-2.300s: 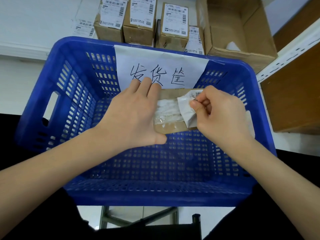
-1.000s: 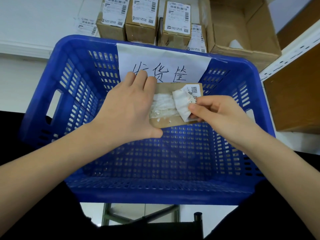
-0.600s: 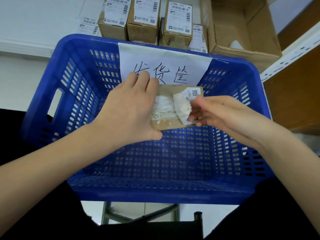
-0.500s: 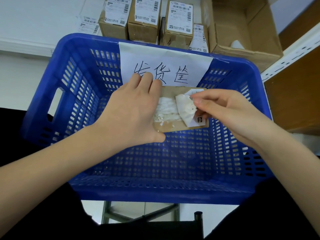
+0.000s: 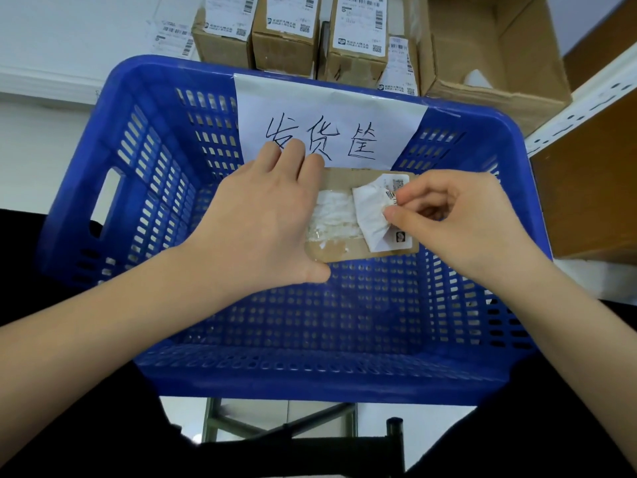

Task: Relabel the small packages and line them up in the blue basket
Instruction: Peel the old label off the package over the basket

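Note:
A small brown cardboard package [image 5: 341, 254] lies flat inside the blue basket [image 5: 144, 188], near its far wall. My left hand [image 5: 265, 219] lies across the package's left part, fingers straight over its far edge and thumb at its near edge. The old white label [image 5: 370, 210] is half peeled and folded back, with torn white paper residue [image 5: 336, 217] left of it. My right hand [image 5: 451, 219] pinches the label's loose edge between thumb and forefinger.
A white paper sign [image 5: 327, 125] with handwritten characters hangs on the basket's far wall. Behind the basket stand several labelled brown packages [image 5: 286, 32] and an open cardboard box [image 5: 493, 56]. A shelf upright [image 5: 582, 98] is at the right.
My right hand has shifted its hold on the peeled label several times, pulling it from the right; the label stays folded back over the package. My left hand has stayed on the package.

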Tool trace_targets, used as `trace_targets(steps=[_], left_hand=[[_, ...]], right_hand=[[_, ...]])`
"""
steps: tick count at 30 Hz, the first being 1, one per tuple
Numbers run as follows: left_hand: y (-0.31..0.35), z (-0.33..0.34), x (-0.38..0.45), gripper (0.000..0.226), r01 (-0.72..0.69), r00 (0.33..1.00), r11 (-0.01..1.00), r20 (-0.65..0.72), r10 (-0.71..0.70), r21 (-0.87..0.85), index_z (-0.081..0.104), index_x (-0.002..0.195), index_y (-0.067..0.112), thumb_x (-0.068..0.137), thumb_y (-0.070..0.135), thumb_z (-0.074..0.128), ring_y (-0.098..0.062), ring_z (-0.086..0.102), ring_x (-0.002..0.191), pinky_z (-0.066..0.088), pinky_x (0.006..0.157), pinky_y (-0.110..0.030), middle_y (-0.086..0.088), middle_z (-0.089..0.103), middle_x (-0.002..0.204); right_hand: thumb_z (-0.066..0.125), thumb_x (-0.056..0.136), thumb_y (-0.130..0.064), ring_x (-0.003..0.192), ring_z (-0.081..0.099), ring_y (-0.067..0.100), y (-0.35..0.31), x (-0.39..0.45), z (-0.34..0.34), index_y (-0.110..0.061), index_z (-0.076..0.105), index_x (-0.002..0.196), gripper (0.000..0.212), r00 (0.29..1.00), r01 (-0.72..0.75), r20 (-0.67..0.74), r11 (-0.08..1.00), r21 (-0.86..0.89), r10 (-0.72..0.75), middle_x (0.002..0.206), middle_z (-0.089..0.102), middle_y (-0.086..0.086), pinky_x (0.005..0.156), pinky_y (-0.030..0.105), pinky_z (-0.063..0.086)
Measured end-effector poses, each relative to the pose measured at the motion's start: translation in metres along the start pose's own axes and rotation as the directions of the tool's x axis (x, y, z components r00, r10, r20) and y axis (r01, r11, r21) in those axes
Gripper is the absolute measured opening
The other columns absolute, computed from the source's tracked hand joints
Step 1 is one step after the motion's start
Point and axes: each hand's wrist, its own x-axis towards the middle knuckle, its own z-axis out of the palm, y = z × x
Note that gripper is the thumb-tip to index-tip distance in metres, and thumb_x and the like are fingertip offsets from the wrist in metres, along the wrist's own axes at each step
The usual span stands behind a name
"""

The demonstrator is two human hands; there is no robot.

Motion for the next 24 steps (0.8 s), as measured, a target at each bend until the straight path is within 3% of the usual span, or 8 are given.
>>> trace_targets(steps=[4, 6, 8, 11, 13, 16, 20, 24], left_hand=[[0.004, 0.001, -0.001, 0.083, -0.009, 1.000, 1.000, 0.002, 0.009, 0.015, 0.057, 0.094, -0.003, 0.031, 0.047, 0.075, -0.020, 0.032, 0.074, 0.033, 0.056, -0.030, -0.013, 0.050, 0.085], [0.006, 0.002, -0.002, 0.082, -0.012, 1.000, 0.999, 0.013, 0.012, 0.043, 0.057, 0.093, -0.003, 0.030, 0.046, 0.076, -0.021, 0.031, 0.073, 0.034, 0.056, -0.030, -0.013, 0.051, 0.084], [0.006, 0.003, -0.004, 0.083, -0.009, 1.000, 0.998, 0.021, 0.007, 0.066, 0.058, 0.093, -0.003, 0.028, 0.045, 0.078, -0.021, 0.030, 0.072, 0.033, 0.057, -0.030, -0.013, 0.051, 0.084], [0.001, 0.004, -0.005, 0.085, 0.014, 0.999, 0.997, 0.028, -0.016, 0.074, 0.057, 0.092, -0.003, 0.026, 0.046, 0.078, -0.021, 0.030, 0.072, 0.032, 0.058, -0.030, -0.014, 0.050, 0.083], [-0.003, 0.004, -0.004, 0.087, 0.029, 0.999, 0.995, 0.041, -0.033, 0.091, 0.057, 0.093, -0.004, 0.026, 0.047, 0.078, -0.021, 0.029, 0.074, 0.032, 0.059, -0.031, -0.015, 0.050, 0.084], [-0.003, 0.005, -0.003, 0.088, 0.040, 0.997, 0.995, 0.056, -0.045, 0.090, 0.057, 0.096, -0.003, 0.027, 0.048, 0.078, -0.021, 0.029, 0.075, 0.031, 0.060, -0.031, -0.014, 0.050, 0.086], [-0.001, 0.003, -0.002, 0.085, 0.024, 0.999, 0.998, 0.030, -0.025, 0.056, 0.056, 0.094, -0.002, 0.030, 0.052, 0.068, -0.021, 0.031, 0.075, 0.030, 0.059, -0.030, -0.013, 0.049, 0.085], [-0.001, 0.002, -0.003, 0.086, 0.022, 0.999, 0.997, 0.039, -0.025, 0.071, 0.056, 0.097, -0.002, 0.030, 0.050, 0.073, -0.021, 0.031, 0.076, 0.030, 0.060, -0.030, -0.013, 0.049, 0.088]], right_hand=[[0.075, 0.075, -0.010, 0.058, 0.060, 0.001, 0.003, -0.002, 0.011, -0.021, 0.063, 0.070, 0.018, 0.992, -0.004, -0.123, 0.994, -0.110, -0.009, 0.061, 0.062, -0.012, 0.059, 0.010, 0.047], [0.071, 0.073, -0.010, 0.056, 0.059, 0.009, 0.003, -0.006, 0.022, -0.016, 0.063, 0.069, 0.011, 0.979, 0.044, -0.182, 0.964, -0.261, -0.094, 0.059, 0.061, -0.010, 0.062, 0.027, 0.053], [0.064, 0.073, -0.013, 0.057, 0.058, 0.021, 0.006, -0.008, 0.033, -0.009, 0.063, 0.069, 0.006, 0.954, 0.146, -0.180, 0.897, -0.417, -0.239, 0.058, 0.061, -0.002, 0.057, 0.040, 0.053], [0.056, 0.082, -0.016, 0.062, 0.055, 0.025, 0.014, -0.008, 0.038, -0.006, 0.064, 0.070, 0.016, 0.944, 0.236, -0.081, 0.826, -0.511, -0.320, 0.061, 0.060, 0.003, 0.053, 0.039, 0.049], [0.055, 0.091, -0.018, 0.068, 0.054, 0.021, 0.013, -0.008, 0.035, -0.008, 0.066, 0.075, 0.022, 0.958, 0.257, -0.003, 0.863, -0.434, -0.287, 0.065, 0.061, 0.000, 0.062, 0.034, 0.046], [0.062, 0.091, -0.016, 0.069, 0.056, 0.003, 0.008, -0.004, 0.027, -0.015, 0.068, 0.076, 0.016, 0.996, 0.082, 0.029, 0.990, -0.111, -0.079, 0.068, 0.062, -0.012, 0.065, 0.013, 0.043], [0.073, 0.081, -0.017, 0.070, 0.062, 0.003, 0.005, 0.004, 0.015, -0.016, 0.070, 0.084, 0.005, 0.979, -0.195, 0.108, 0.955, 0.225, 0.174, 0.078, 0.070, -0.003, 0.068, 0.014, 0.050], [0.073, 0.079, -0.025, 0.080, 0.067, 0.010, 0.006, 0.003, 0.014, -0.019, 0.070, 0.090, 0.013, 0.948, -0.291, 0.201, 0.929, 0.231, 0.247, 0.093, 0.072, 0.005, 0.071, 0.014, 0.052]])
